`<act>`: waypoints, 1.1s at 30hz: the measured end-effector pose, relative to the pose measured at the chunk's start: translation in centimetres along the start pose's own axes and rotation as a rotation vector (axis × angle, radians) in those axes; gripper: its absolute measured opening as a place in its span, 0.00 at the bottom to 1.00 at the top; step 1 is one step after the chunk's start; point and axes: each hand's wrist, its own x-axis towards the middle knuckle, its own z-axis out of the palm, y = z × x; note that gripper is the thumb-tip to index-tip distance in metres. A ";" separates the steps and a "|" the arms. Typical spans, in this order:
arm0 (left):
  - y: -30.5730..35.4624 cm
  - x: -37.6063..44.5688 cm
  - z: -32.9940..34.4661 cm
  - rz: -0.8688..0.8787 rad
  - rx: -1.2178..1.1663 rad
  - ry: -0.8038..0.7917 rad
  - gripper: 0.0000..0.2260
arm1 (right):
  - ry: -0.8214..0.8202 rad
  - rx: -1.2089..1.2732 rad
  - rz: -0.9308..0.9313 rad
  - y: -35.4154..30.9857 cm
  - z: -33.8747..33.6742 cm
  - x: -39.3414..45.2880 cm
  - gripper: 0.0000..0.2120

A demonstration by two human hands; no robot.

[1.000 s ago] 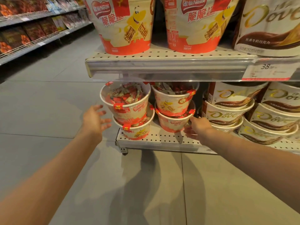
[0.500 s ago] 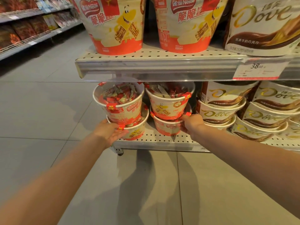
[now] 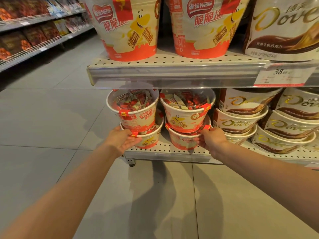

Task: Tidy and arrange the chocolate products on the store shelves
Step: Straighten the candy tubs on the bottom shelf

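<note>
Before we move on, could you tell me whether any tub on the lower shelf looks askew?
Yes: the left stack's top Nestle tub sits tilted and off-centre on the bottom tub, which the left hand holds.

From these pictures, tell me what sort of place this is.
Very likely a supermarket aisle: stacked Nestle wafer tubs and Dove tubs on a perforated metal shelf, a price tag reading 38 on its front rail, and more stocked shelving across the tiled floor.
</note>
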 end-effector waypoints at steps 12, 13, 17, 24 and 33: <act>0.5 -3.2 -0.9 1.087 0.789 0.413 0.31 | 0.074 -0.683 -1.052 -2.5 -3.8 -4.7 0.20; 1.0 -3.7 -0.9 1.181 0.881 0.403 0.30 | 0.104 -0.795 -1.150 -3.2 -3.9 -4.4 0.21; 3.8 -3.4 -1.8 1.310 1.163 0.223 0.16 | 0.158 -1.134 -1.308 -5.4 -3.7 -3.2 0.17; 6.3 -3.4 -3.0 1.360 1.508 -0.002 0.07 | 0.146 -1.319 -1.445 -7.6 -3.5 -3.3 0.13; 6.7 -2.7 -4.5 1.350 1.640 -0.015 0.14 | 0.039 -1.379 -1.470 -7.6 -4.1 -3.5 0.15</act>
